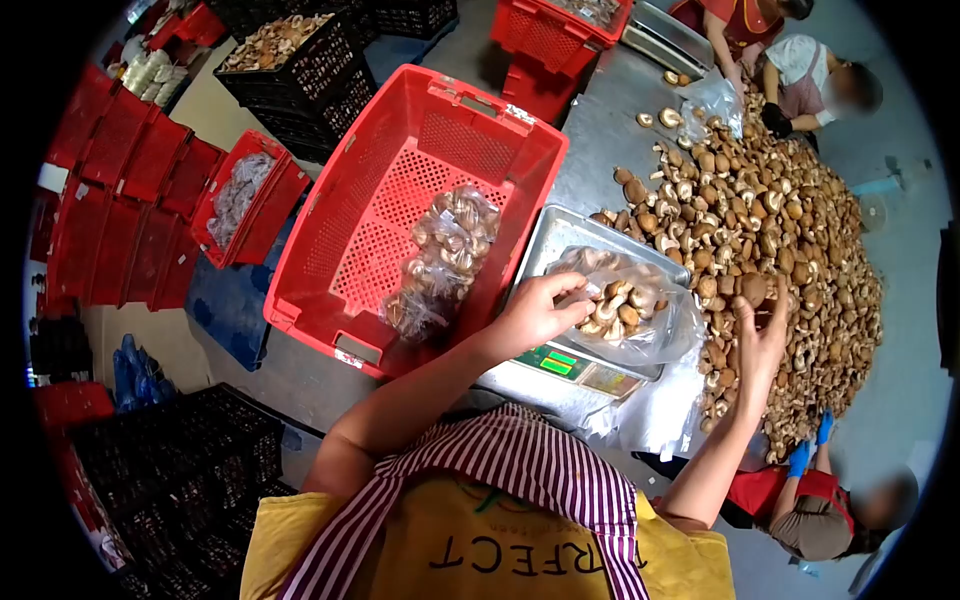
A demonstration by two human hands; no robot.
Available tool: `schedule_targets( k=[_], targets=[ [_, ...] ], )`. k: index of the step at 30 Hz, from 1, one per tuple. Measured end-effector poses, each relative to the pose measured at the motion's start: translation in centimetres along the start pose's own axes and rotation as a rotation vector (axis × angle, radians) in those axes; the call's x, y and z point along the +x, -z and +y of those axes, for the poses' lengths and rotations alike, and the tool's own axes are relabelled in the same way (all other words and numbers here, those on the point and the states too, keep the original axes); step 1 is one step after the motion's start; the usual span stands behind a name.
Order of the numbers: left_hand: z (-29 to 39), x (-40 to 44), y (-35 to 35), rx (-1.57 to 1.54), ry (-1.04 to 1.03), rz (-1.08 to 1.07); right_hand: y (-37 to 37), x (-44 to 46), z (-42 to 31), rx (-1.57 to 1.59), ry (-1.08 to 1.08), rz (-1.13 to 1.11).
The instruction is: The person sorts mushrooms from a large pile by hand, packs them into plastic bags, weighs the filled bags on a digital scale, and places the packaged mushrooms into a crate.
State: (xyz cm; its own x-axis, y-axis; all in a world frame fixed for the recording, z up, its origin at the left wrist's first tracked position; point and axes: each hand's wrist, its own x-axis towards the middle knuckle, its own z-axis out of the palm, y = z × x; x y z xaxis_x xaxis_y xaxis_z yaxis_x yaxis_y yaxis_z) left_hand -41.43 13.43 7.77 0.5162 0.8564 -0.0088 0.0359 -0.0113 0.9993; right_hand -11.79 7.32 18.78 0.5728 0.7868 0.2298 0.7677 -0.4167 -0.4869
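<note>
Seems to pinch the rim of a clear bag (681, 330) in the left hand (545, 312), with its mushrooms (622, 308) just right of this grip, over the scale (606, 380). Seems to clamp a brown mushroom (754, 288) in the right hand (762, 338), at the pile (810, 240). Could spill by losing the slack rim, or skew the weight by pressing down.

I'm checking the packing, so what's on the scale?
A clear bag of mushrooms, with the left hand at its opening. The bag hides part of the pan; the lowest ones are covered.
</note>
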Motion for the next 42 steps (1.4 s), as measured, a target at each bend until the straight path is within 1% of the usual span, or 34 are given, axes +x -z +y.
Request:
schedule_targets(
  k=[1,2,3,5,6,7,9,10,11,15,16,17,19,21,22,23,24,25,26,27,29,31,32,33,34,35,36,37,38,39,41,42],
  targets=[
    [0.0,0.1,-0.1,0.004,-0.024,0.010,0.0,0.7,1.5,-0.134,0.034,0.119],
    [0.2,0.2,-0.1,0.013,-0.012,0.035,0.8,0.7,1.5,-0.092,0.161,0.167],
    [0.5,0.3,-0.1,0.013,-0.007,0.041,0.8,0.1,1.3,-0.005,0.129,0.174],
    [1.1,0.2,0.2,0.031,0.016,0.009,0.9,-2.5,-0.2,0.185,-0.041,0.030],
    [0.9,0.3,0.2,0.004,0.022,0.009,0.3,-3.4,0.3,0.165,-0.041,-0.019],
    [0.8,0.3,0.3,0.005,0.024,0.008,-1.6,-4.1,3.1,0.170,0.057,0.029],
    [0.6,0.5,0.3,0.023,0.013,-0.015,-1.9,-6.1,0.9,0.164,-0.003,-0.043],
    [0.6,0.4,0.2,0.024,0.015,-0.017,-2.2,-6.6,1.3,0.160,-0.020,-0.094],
    [0.7,0.4,0.1,0.014,0.001,0.002,-1.8,-7.3,-0.1,0.142,-0.109,-0.150],
    [0.6,0.4,0.0,0.005,-0.049,0.012,-1.7,-8.2,-1.0,0.130,-0.115,-0.205],
    [0.6,0.4,-0.1,0.006,-0.050,0.007,-1.7,-8.3,-1.1,0.141,-0.133,-0.236],
    [0.9,0.4,-0.1,-0.015,-0.013,-0.003,-2.2,-8.5,-1.0,0.155,-0.092,-0.223],
    [1.0,0.5,-0.1,-0.034,0.020,-0.014,-2.6,-8.5,-1.2,0.042,-0.009,-0.193],
    [1.0,0.8,0.0,-0.022,-0.028,-0.006,-2.9,-8.3,-1.3,-0.010,-0.019,-0.212],
    [1.2,1.0,-0.1,-0.121,0.066,-0.037,-3.2,-7.8,-1.4,-0.060,-0.028,-0.225],
    [1.7,1.2,-0.2,-0.213,0.148,-0.068,-4.0,-7.2,0.1,0.022,-0.096,-0.286],
    [2.2,1.7,-0.5,-0.281,0.087,-0.058,-4.1,-6.6,2.1,0.387,-0.147,-0.304],
    [3.2,2.1,-0.6,-0.468,0.076,-0.044,-4.6,-6.0,2.8,0.765,-0.173,-0.339],
    [3.9,2.5,-0.8,-0.544,-0.003,-0.034,-3.5,-6.1,-0.3,0.928,-0.221,-0.239],
    [4.4,3.0,-0.8,-0.551,-0.025,-0.038,-2.1,-6.6,-3.1,1.090,-0.277,-0.151],
    [5.4,3.7,-0.9,-0.462,-0.029,-0.055,-3.7,-5.4,-0.3,1.025,-0.140,-0.079],
    [5.6,4.1,-1.0,-0.381,-0.012,-0.086,-3.7,-5.2,-0.2,0.755,-0.019,-0.213],
    [3.1,4.7,-2.0,-0.382,-0.100,-0.118,-4.1,-5.4,-0.4,0.840,-0.063,-0.280],
    [3.5,4.3,-2.2,-0.331,-0.056,-0.135,-4.4,-5.6,-0.5,0.921,-0.114,-0.343],
    [0.2,5.2,-4.3,-0.432,-0.097,-0.170,-4.5,-5.9,-0.9,0.911,-0.119,-0.395],
    [1.0,4.7,-4.5,-0.480,-0.032,-0.279,-4.7,-5.9,-1.7,0.866,-0.106,-0.437],
    [1.8,4.4,-4.8,-0.359,-0.003,-0.301,-4.8,-5.8,-2.4,0.765,-0.058,-0.466],
    [0.3,4.8,-6.5,-0.408,-0.140,-0.242,-4.9,-5.7,-3.0,0.672,-0.005,-0.486],
    [-3.4,6.6,-9.2,-0.493,-0.208,-0.256,-4.8,-5.7,-3.3,0.582,0.049,-0.502],
    [-2.7,6.6,-8.9,-0.327,-0.136,-0.340,-4.8,-5.6,-3.7,0.498,0.103,-0.517],
    [-1.1,5.3,-8.1,-0.086,-0.307,-0.311,-4.6,-5.7,-3.9,0.369,0.184,-0.533],
    [0.0,4.5,-7.2,-0.075,-0.317,-0.306,-4.6,-5.6,-3.9,0.325,0.212,-0.543]
  ],
)
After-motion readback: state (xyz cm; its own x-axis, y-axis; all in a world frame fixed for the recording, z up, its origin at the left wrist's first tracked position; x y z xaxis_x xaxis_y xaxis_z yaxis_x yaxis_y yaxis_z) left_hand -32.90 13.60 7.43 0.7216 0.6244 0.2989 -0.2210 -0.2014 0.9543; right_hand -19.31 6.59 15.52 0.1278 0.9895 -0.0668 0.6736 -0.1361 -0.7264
